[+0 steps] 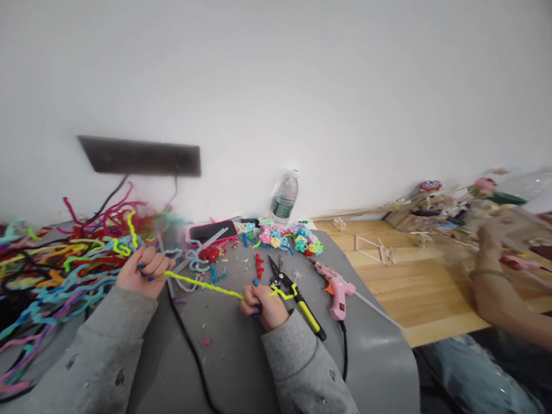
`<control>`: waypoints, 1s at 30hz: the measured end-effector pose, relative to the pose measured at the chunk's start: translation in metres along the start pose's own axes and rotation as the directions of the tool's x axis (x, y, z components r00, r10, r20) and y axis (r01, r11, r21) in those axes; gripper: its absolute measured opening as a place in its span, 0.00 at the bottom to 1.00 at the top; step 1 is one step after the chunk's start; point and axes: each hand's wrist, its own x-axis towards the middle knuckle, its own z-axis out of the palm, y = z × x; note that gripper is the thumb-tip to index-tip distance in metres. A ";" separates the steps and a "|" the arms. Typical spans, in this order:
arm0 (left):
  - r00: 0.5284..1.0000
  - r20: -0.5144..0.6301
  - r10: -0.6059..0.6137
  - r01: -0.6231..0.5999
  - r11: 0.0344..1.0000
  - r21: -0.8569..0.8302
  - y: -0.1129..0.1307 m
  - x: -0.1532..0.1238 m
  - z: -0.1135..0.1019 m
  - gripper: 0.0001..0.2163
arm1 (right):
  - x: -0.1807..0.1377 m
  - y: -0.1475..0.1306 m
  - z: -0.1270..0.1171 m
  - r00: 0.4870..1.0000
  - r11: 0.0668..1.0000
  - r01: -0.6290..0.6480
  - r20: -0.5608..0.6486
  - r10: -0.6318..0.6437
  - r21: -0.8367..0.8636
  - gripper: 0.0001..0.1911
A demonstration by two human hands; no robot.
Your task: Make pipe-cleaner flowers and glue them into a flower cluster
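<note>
A yellow pipe cleaner (pixel 204 284) stretches nearly straight between my two hands above the grey table mat. My left hand (pixel 146 270) is closed in a fist around one stretch of it, and a wavy end sticks up above the knuckles. Pinched in my right hand (pixel 263 303) is the other part, with a bent tail showing beyond the wrist side. Just past my right hand lie pliers (pixel 297 293) with yellow and black handles. A red twisted piece (pixel 259 266) rests in front of it. Heaped beside my left hand are loose pipe cleaners (pixel 72 271) in many colours.
A pink glue gun (pixel 337 289) with a black cord lies right of the pliers. Behind are a phone (pixel 212 231), small pipe-cleaner flowers (pixel 277 236) and a water bottle (pixel 285 197) by the wall. At the right, another person's arm (pixel 496 296) works over a wooden table (pixel 419 286).
</note>
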 end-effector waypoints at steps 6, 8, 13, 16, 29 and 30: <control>0.998 -0.055 0.040 -0.039 0.999 0.024 0.002 0.000 0.007 0.18 | 0.000 0.002 -0.002 1.000 0.998 0.022 -0.012 -0.023 -0.057 0.27; 0.998 -0.055 0.034 -0.032 0.998 0.051 0.002 0.001 0.006 0.18 | 0.000 0.003 -0.002 0.998 0.998 0.030 -0.058 -0.034 -0.061 0.26; 0.998 -0.013 0.055 -0.053 0.993 0.110 0.007 0.003 0.001 0.20 | -0.003 0.003 -0.004 0.993 0.995 0.023 -0.112 -0.033 -0.094 0.20; 0.993 -0.038 0.111 -0.108 0.990 0.086 0.012 0.002 0.002 0.21 | -0.004 0.000 -0.004 0.986 0.998 0.054 -0.158 -0.056 -0.019 0.22; 0.931 0.077 -0.358 0.321 0.898 0.300 -0.024 0.002 -0.010 0.13 | 0.003 0.003 -0.001 0.965 0.997 0.081 -0.252 -0.077 0.003 0.23; 0.897 0.120 -0.424 0.368 0.871 0.327 -0.026 -0.001 -0.008 0.14 | 0.003 0.004 -0.001 0.956 0.997 0.074 -0.282 -0.078 -0.024 0.23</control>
